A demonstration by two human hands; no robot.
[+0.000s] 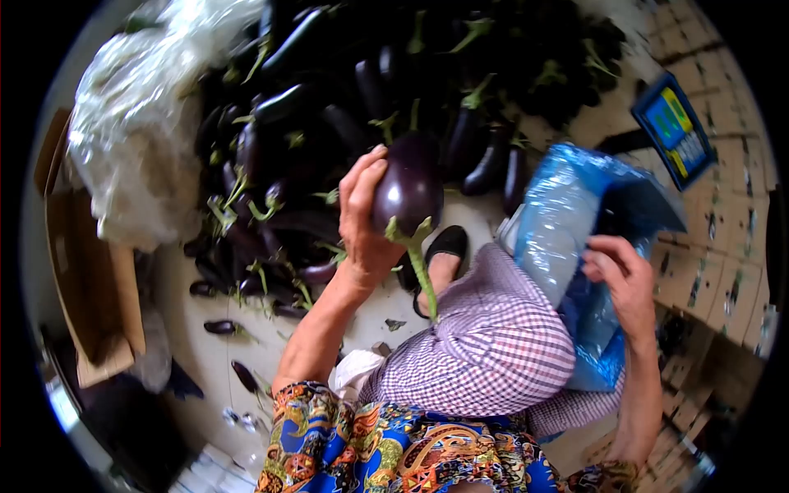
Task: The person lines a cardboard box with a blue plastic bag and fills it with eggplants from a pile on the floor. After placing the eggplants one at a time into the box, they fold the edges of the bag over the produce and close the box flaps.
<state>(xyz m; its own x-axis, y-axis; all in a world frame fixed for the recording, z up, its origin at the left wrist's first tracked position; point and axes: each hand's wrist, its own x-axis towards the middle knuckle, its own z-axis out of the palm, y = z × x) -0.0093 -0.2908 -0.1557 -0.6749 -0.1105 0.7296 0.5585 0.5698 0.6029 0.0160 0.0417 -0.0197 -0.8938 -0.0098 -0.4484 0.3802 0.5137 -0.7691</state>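
Note:
My left hand (366, 205) is closed around a big, glossy, dark purple eggplant (408, 177). Its green calyx and long stem (423, 267) point down toward my lap. At the right, my right hand (620, 271) hovers over a blue plastic liner bag (567, 205) in a box beside my knee. The fingers of that hand are loosely bent and a little apart, with nothing visible between them. Dark contents show inside the liner, too shadowed to make out. A large heap of eggplants (283, 103) covers the floor ahead of me.
A blue-framed display (674, 131) stands behind the lined box. Stacked cardboard boxes (699, 271) line the right side. On the left are clear plastic sheeting (148, 123) and an open cardboard box (94, 287). Single eggplants (244, 376) lie on the tiled floor. My checked-cloth lap (485, 337) is below.

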